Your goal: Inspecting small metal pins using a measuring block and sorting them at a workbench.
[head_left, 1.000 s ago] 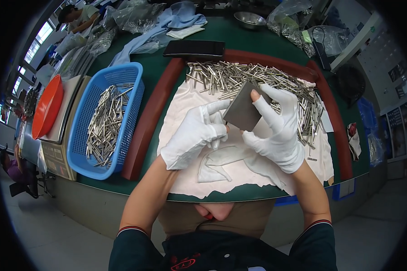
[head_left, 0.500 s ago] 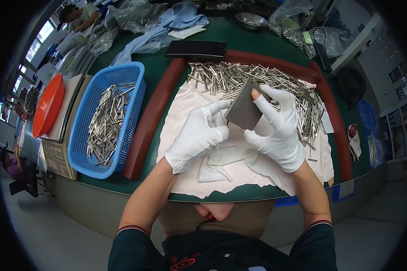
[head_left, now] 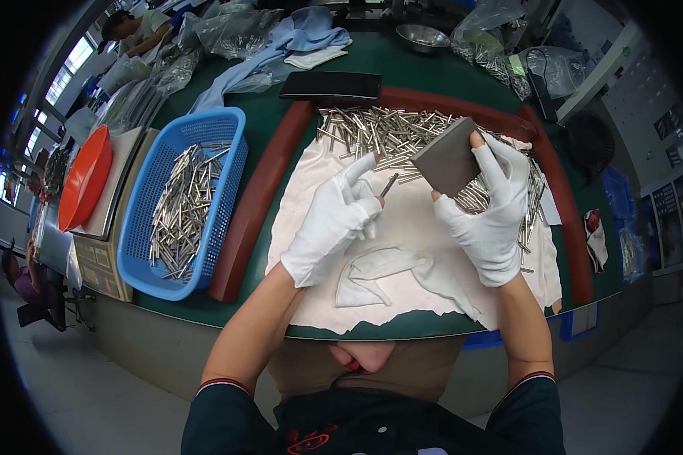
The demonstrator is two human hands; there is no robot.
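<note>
Left hand (head_left: 332, 224), white glove, pinches one thin metal pin (head_left: 388, 184) at its fingertips, tip pointing up toward the far edge of the bench (head_left: 265, 114). Right hand (head_left: 487, 220), also gloved, grips a flat grey block (head_left: 449, 158) by its edges, tilted, just right of the pin and not touching it. Both hang over the white cloth (head_left: 402, 227) mid-bench; a crumpled rag (head_left: 387, 271) lies nearer the front edge. A loose pile of pins (head_left: 387, 133) sits along the cloth's far side, inside the brown padded rim (head_left: 254, 205). A blue basket (head_left: 182, 201) at the left edge holds more pins.

Looks like the rub or check step, one pin against the block. Next move likely needs pin and block brought into contact, square, with a firm pinch so the pin doesn't roll.
</note>
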